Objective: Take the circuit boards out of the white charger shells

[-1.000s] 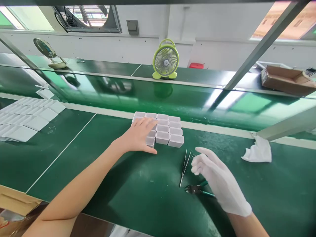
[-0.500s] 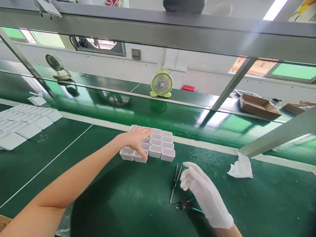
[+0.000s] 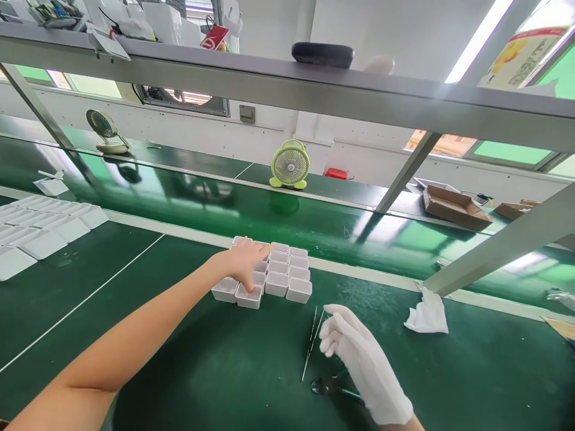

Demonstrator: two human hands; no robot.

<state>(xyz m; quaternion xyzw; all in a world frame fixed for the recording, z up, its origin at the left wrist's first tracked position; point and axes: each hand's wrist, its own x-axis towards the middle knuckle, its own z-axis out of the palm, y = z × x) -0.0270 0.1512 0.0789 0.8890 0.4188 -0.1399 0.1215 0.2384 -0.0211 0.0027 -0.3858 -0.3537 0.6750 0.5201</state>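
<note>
My bare left hand [image 3: 246, 262] reaches over a block of small white open-topped plastic boxes [image 3: 277, 283]. Its fingers are stretched out across the back rows, and the thumb comes down at a front box [image 3: 248, 297]. Some boxes are hidden beneath the palm. In a white glove, my right hand [image 3: 353, 353] hovers or rests at the right, fingers loosely bent and apart, with nothing seen in them. Just left of its fingertips lies a pair of tweezers [image 3: 309, 353]. Partly covered by the glove are dark-jawed cutters [image 3: 326, 386] with green handles.
More white trays [image 3: 49, 230] stand in rows at the left. A crumpled white cloth [image 3: 429, 312] lies near a metal post [image 3: 498, 242] on the right. Beyond the ledge are a green fan [image 3: 290, 166], another fan [image 3: 102, 129] and a cardboard box [image 3: 456, 208]. A metal shelf beam [image 3: 269, 84] crosses above.
The view has tilted up and a little to the right, showing more of the shelf. My left thumb has shifted slightly left over the front box. My right hand has stayed beside the tweezers.
</note>
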